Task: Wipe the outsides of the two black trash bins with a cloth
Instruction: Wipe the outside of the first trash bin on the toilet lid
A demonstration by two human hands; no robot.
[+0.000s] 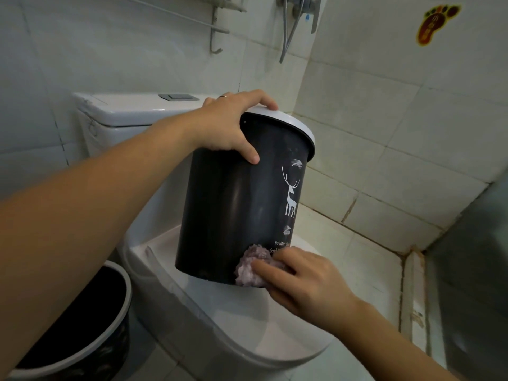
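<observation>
A black trash bin [236,204] with a white rim and a white deer print is held tilted above the closed toilet lid. My left hand [231,125] grips its upper rim, thumb on the outer wall and fingers over the white ring. My right hand [305,281] holds a crumpled pale purple cloth [253,268] pressed against the bin's lower edge, beside the white lettering. A second black bin [82,325] with a white rim stands on the floor at the lower left, partly behind my left forearm.
The white toilet [242,320] with its lid down lies under the held bin, its tank [123,111] behind. Tiled walls close in at the back and right. A shower hose [291,28] and a metal rack [214,26] hang on the wall above.
</observation>
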